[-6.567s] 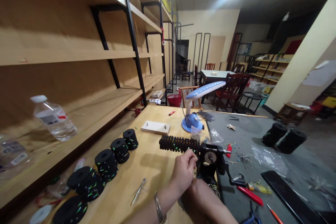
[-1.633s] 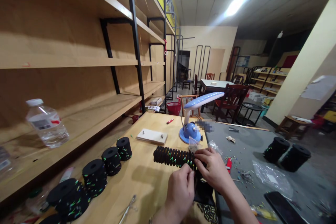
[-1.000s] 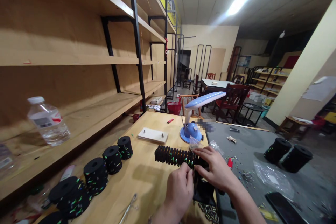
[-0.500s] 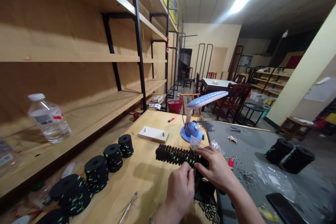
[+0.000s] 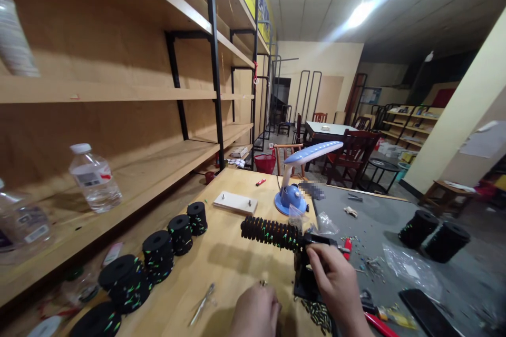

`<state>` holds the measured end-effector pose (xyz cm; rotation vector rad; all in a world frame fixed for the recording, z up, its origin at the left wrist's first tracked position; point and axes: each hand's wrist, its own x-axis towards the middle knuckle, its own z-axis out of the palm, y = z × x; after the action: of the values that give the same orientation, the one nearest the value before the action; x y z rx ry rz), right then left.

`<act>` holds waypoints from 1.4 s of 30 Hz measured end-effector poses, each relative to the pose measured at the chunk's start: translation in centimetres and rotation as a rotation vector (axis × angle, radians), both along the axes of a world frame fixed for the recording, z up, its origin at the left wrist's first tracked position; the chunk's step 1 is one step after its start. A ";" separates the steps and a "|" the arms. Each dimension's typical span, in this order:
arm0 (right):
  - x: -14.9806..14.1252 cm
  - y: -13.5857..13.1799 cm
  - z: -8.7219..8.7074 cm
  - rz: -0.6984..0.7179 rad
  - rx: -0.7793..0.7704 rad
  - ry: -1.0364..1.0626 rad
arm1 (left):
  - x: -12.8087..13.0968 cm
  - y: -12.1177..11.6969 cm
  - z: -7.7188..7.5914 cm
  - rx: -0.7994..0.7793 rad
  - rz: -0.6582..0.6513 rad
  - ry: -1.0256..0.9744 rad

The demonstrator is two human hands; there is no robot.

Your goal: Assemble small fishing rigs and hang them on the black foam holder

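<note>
A ribbed black foam roll (image 5: 271,233), dotted with green and orange bits, lies horizontally, its right end at a black stand (image 5: 304,276). My right hand (image 5: 336,276) is at the top of this stand, thumb and fingers pinched together; what is between them is hidden. Low over the wooden table, my left hand (image 5: 255,311) is closed, apart from the roll. A tiny brass-coloured bit (image 5: 263,283) shows at its fingertips, too small to name. Beneath the stand lies a heap of small dark and gold pieces (image 5: 316,316).
Several black foam spools (image 5: 158,255) line the table's left side. A blue desk lamp (image 5: 291,197) and a white board with two pegs (image 5: 235,203) stand behind the roll. On the grey surface at right are a phone (image 5: 429,313), red-handled pliers (image 5: 379,324) and plastic bags.
My left hand has left the roll, moving down and toward me. My right hand has shifted from the roll's right end to the stand, its fingers drawn in. The view has shifted slightly.
</note>
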<state>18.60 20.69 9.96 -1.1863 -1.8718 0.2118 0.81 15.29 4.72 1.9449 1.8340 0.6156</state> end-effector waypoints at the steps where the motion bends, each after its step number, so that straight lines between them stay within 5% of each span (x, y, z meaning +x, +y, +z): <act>1: -0.3 -0.8 -1.0 0.012 -0.054 0.061 | -0.4 -0.2 0.1 0.004 0.002 -0.031; 6: -2.3 -2.9 -6.0 0.015 -0.300 0.337 | -1.4 -0.2 0.7 0.109 0.037 -0.287; 9: -3.7 -2.8 -7.5 -0.008 -0.366 0.500 | -1.1 0.2 0.6 0.165 0.044 -0.423; 22: -6.7 -0.2 -7.9 -0.156 -0.346 0.778 | 1.7 3.5 -1.0 0.264 0.228 -0.932; 33: -5.7 -1.3 -9.4 -0.149 -0.329 0.783 | 3.9 5.1 -2.2 0.276 0.333 -1.045; 42: -5.1 -1.7 -10.3 -0.129 -0.342 0.764 | 4.3 4.9 -1.5 0.326 0.321 -1.090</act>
<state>13.51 19.00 -0.35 -1.2122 -1.1079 0.8141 5.08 20.20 3.17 1.0184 1.3237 1.7271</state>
